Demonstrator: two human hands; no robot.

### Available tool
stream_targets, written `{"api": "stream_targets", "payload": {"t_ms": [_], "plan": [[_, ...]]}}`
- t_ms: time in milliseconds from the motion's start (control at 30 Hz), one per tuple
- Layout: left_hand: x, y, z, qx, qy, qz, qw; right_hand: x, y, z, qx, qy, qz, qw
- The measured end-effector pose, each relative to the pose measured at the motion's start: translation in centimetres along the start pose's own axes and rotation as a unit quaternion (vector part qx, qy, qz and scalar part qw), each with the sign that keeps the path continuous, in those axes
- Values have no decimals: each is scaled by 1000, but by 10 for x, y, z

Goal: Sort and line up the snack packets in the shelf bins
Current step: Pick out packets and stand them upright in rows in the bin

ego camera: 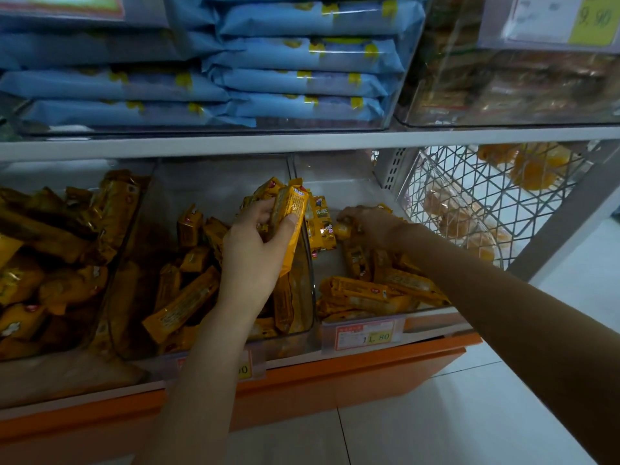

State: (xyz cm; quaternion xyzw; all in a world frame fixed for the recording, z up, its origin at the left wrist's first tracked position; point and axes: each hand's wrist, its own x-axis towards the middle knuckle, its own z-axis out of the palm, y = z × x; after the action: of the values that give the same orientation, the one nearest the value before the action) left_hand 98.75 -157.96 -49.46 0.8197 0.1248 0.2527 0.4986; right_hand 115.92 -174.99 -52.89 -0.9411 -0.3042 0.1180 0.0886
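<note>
Clear plastic bins on the lower shelf hold yellow snack packets. My left hand grips a bundle of upright yellow packets over the wall between the middle bin and the right bin. My right hand reaches deep into the right bin and pinches a small yellow packet near its back. More packets lie loosely along the front of the right bin, and others lie jumbled in the middle bin.
A left bin is heaped with similar yellow packets. Above, blue packets are stacked in a clear bin, and brown snacks fill another. A wire basket stands at right. Price tags hang on the orange shelf front.
</note>
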Motion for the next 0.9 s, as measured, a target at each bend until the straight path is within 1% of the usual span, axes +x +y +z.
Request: {"api": "stream_targets", "payload": {"t_ms": [100,167,233,300,400,500,600,667,767,833,900], "plan": [[2,-1,0,4,-1,3,1000,-9,8,-6,-7,-25,-45,999],[2,-1,0,4,0,4,1000,-17,11,-10,4,-23,-62,998],[3,0,1,-1,-2,6,1000,-24,12,-15,36,7,-36,999],[2,1,2,-3,-7,6,1000,-24,14,-19,90,61,2,994],[2,1,4,-6,-11,7,1000,-16,14,-22,190,128,50,972],[3,1,3,-5,-5,4,1000,-5,10,-21,268,160,85,946],[3,0,4,-3,5,0,1000,5,8,-17,279,187,117,935],[4,-1,5,1,6,-2,1000,15,12,-11,283,174,144,932],[6,-3,8,4,0,0,1000,28,16,2,305,112,179,929],[7,-5,9,7,0,-1,1000,32,12,7,320,92,177,926],[7,-6,9,8,0,0,1000,31,4,10,313,63,170,932]]}}
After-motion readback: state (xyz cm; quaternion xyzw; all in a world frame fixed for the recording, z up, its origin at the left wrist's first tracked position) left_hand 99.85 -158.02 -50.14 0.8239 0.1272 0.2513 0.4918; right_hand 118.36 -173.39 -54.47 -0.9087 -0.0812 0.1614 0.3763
